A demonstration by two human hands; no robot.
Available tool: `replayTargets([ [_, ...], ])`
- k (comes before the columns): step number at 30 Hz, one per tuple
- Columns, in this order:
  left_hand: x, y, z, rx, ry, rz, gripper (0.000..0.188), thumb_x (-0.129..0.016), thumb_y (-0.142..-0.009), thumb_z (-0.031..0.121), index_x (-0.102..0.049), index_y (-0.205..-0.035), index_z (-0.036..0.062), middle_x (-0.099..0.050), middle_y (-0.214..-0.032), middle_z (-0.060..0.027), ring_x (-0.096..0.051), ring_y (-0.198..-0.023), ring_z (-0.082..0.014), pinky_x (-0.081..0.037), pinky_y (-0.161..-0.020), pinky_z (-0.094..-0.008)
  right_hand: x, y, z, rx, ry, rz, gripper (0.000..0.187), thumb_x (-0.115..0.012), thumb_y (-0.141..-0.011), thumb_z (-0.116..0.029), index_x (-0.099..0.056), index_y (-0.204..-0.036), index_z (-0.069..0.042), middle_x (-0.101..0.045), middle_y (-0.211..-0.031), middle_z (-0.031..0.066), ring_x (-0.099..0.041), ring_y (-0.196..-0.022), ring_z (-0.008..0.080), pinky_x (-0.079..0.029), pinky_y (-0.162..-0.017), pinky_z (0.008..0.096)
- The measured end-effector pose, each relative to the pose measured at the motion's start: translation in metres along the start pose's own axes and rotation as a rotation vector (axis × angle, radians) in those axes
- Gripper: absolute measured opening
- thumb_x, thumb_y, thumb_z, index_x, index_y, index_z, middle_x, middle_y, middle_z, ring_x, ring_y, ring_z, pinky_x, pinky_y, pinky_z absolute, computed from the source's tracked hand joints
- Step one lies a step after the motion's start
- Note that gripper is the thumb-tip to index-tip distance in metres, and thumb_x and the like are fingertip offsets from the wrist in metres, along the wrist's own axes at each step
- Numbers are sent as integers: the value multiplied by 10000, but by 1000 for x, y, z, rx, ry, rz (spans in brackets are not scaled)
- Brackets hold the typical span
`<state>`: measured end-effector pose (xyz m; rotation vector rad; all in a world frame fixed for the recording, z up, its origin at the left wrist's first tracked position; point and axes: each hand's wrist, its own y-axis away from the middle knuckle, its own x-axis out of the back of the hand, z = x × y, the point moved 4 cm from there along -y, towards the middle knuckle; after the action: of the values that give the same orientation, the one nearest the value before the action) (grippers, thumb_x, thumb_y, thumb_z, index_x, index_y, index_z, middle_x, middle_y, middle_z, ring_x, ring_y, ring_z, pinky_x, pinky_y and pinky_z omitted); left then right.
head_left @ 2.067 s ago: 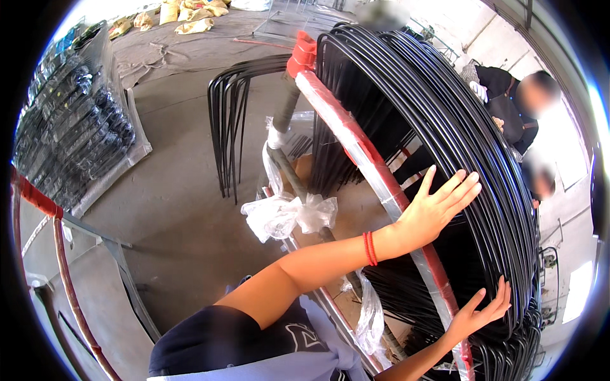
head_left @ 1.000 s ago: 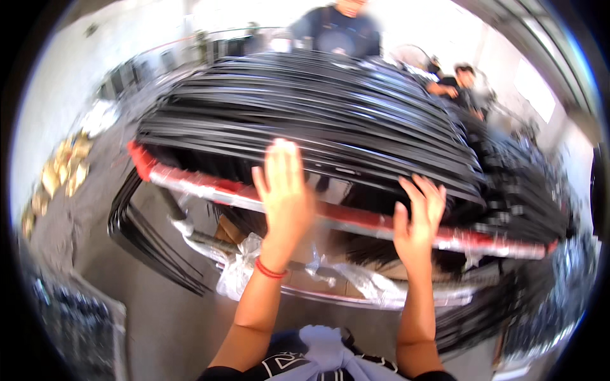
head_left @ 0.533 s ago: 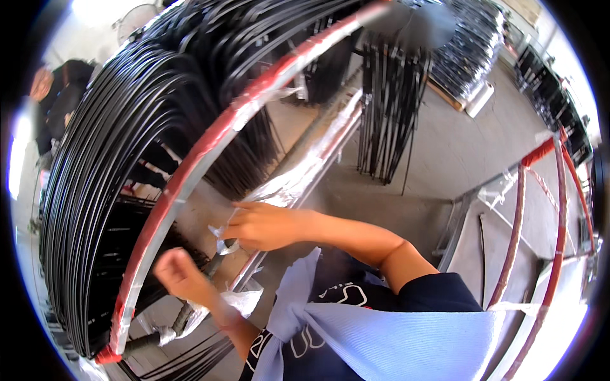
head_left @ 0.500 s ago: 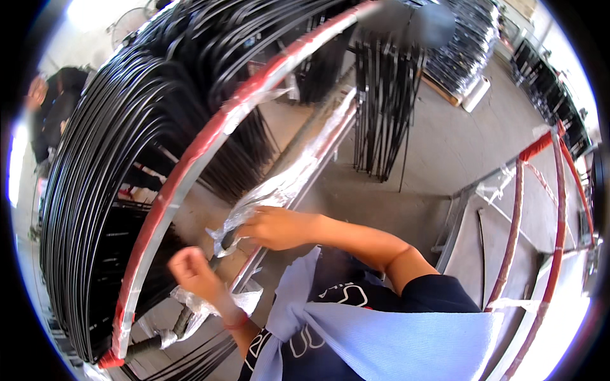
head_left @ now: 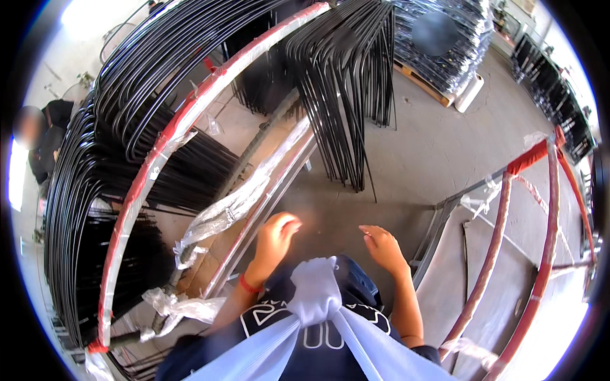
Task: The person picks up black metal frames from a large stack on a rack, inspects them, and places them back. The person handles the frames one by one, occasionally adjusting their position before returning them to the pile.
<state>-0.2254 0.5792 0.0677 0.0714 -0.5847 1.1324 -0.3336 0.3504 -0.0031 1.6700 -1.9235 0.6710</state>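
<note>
Both my hands hang in front of my body, apart from each other, with nothing seen in them. My left hand (head_left: 275, 240) is loosely bent, its fingers not closed on anything. It is nearest to the frame rail (head_left: 244, 244) wrapped in clear plastic film (head_left: 232, 206). On the other side, my right hand (head_left: 384, 247) hovers over the floor, fingers half curled and pointing left. A bunch of bent black metal rods (head_left: 337, 95) hangs over the rack's red-and-grey wrapped curved bar (head_left: 168, 143), beyond my hands. More black rods (head_left: 79, 190) are stacked at the left.
Another rack with red wrapped posts (head_left: 502, 247) stands close on my right. A film-wrapped stack (head_left: 438, 44) sits on a wooden pallet (head_left: 422, 82) at the back, beside a white roll (head_left: 469, 94). A person (head_left: 47, 140) is at the far left. Loose film (head_left: 184, 308) hangs low.
My hands have left the film-wrapped rail and drawn back in front of my body. My right hand has moved right, and my view has turned to the right.
</note>
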Motion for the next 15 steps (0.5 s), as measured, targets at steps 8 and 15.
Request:
replayTargets([
  [8,-109,-67,45,-216,-33,-281,88,-618,-802,27,-572,-877,22,-563,-804,-93,-595,-682,-201,-464,-590,-284,44,11,32,-100,-300,120,254,-484,-858,-25,-576,-1092,14,-629,-1003,167,-612,-953,236,-457,-833,302],
  [15,-140,-144,27,-216,-33,-183,72,-602,-834,80,-573,-872,26,-589,-761,-99,-595,-657,-192,-454,-568,-279,59,7,58,-308,-406,158,255,-464,-844,-9,-584,-1068,18,-623,-1010,185,-609,-963,285,-460,-832,325],
])
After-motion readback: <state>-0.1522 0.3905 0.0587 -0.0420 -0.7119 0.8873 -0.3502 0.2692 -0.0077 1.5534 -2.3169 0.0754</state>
